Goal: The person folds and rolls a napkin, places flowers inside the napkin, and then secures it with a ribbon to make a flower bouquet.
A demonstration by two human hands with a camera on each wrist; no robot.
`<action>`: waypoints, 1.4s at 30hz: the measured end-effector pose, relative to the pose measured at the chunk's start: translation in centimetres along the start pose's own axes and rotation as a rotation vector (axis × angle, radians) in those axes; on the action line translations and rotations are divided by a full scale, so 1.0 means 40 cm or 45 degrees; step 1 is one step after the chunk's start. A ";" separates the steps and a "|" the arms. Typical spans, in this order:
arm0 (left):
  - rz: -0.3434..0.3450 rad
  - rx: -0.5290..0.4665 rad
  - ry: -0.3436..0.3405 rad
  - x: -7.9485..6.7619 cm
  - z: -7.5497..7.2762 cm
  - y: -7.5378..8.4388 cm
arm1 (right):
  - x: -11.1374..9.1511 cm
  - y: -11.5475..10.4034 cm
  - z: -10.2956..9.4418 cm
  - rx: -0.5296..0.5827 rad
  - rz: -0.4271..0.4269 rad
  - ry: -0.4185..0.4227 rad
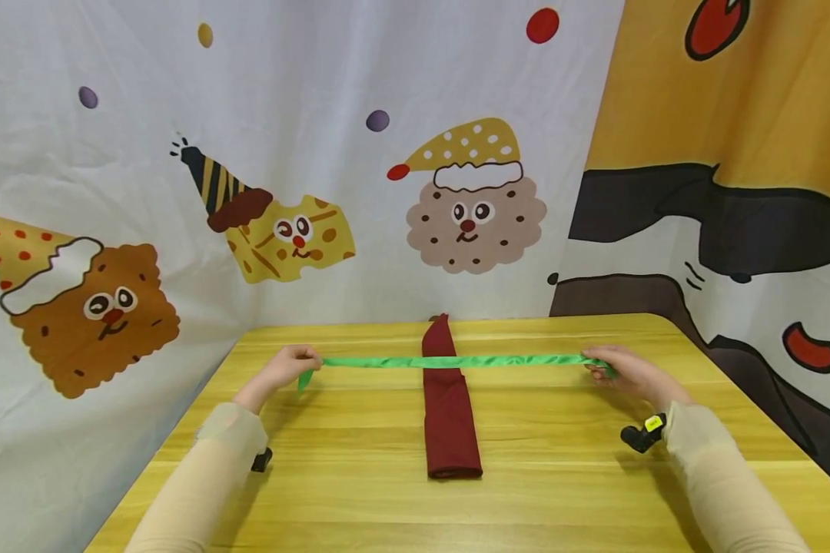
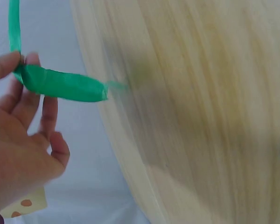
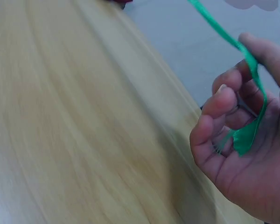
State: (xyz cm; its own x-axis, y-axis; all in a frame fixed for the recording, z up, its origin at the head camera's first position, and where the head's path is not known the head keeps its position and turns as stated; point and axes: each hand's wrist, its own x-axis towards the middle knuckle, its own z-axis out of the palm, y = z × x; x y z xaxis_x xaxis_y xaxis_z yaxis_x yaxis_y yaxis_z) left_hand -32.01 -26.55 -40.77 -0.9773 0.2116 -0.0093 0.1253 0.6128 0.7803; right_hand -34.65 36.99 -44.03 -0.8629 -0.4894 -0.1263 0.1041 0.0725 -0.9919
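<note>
Crosswise over maroon cloth (image 1: 451, 422), a green ribbon (image 1: 387, 362) in the thumb-and-finger pinch of both hands (image 1: 285, 370) (image 1: 628, 373).

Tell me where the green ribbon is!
In the head view, the green ribbon stretches from the left hand to the right hand, crossing over the dark red cloth.

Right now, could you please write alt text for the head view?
A person's left hand and right hand hold a green ribbon taut across a folded red cloth on a table; a cartoon curtain hangs behind.
</note>
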 end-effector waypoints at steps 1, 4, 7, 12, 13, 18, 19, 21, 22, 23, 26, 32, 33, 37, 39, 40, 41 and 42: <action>0.007 -0.018 -0.015 0.000 0.000 0.000 | -0.002 0.001 -0.003 -0.045 0.026 0.033; 0.030 -0.056 -0.067 0.002 -0.001 0.001 | -0.005 0.004 -0.008 -0.121 0.083 0.089; 0.031 -0.107 -0.108 0.006 -0.006 -0.004 | 0.001 0.002 -0.005 -0.179 0.121 0.145; 0.015 -0.177 -0.171 0.009 -0.019 -0.021 | 0.012 -0.003 0.007 -0.291 0.149 0.196; 0.009 -0.185 -0.186 0.010 -0.021 -0.025 | 0.014 -0.004 0.010 -0.308 0.151 0.205; -0.073 -0.220 -0.238 0.011 -0.027 -0.042 | 0.025 -0.007 0.025 -0.446 0.123 0.269; -0.077 -0.223 -0.249 0.011 -0.027 -0.045 | 0.029 -0.005 0.027 -0.477 0.114 0.289; -0.088 -0.240 -0.268 0.012 -0.026 -0.051 | 0.036 -0.001 0.031 -0.559 0.092 0.325; -0.084 -0.239 -0.272 0.013 -0.026 -0.054 | 0.040 0.001 0.032 -0.605 0.076 0.340; -0.079 -0.236 -0.275 0.014 -0.026 -0.056 | 0.045 0.004 0.034 -0.630 0.067 0.359; -0.093 -0.181 -0.244 0.016 -0.025 -0.059 | 0.061 0.012 0.038 -0.780 0.002 0.402; -0.149 -0.064 -0.158 0.020 -0.023 -0.066 | 0.075 0.027 0.053 -0.904 -0.082 0.511; -0.149 -0.060 -0.147 0.021 -0.024 -0.070 | 0.076 0.031 0.052 -0.901 -0.086 0.524; -0.129 -0.071 -0.126 0.019 -0.032 -0.085 | 0.079 0.056 0.039 -0.886 -0.071 0.572; -0.130 -0.064 -0.114 0.016 -0.038 -0.094 | 0.081 0.064 0.034 -0.859 -0.064 0.585; -0.136 -0.057 -0.111 0.014 -0.042 -0.097 | 0.082 0.067 0.032 -0.853 -0.061 0.591; -0.153 -0.043 -0.098 0.011 -0.045 -0.100 | 0.083 0.069 0.031 -0.848 -0.065 0.592; -0.166 -0.022 -0.087 0.007 -0.048 -0.103 | 0.084 0.070 0.030 -0.837 -0.067 0.593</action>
State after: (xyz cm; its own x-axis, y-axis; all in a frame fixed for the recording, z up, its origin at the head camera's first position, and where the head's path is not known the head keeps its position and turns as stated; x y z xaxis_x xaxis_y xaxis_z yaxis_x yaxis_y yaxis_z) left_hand -33.13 -30.47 -42.82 -0.9710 0.1833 -0.1533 -0.0050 0.6256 0.7801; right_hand -36.65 34.52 -47.25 -0.9912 -0.1041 0.0818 -0.1292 0.6268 -0.7684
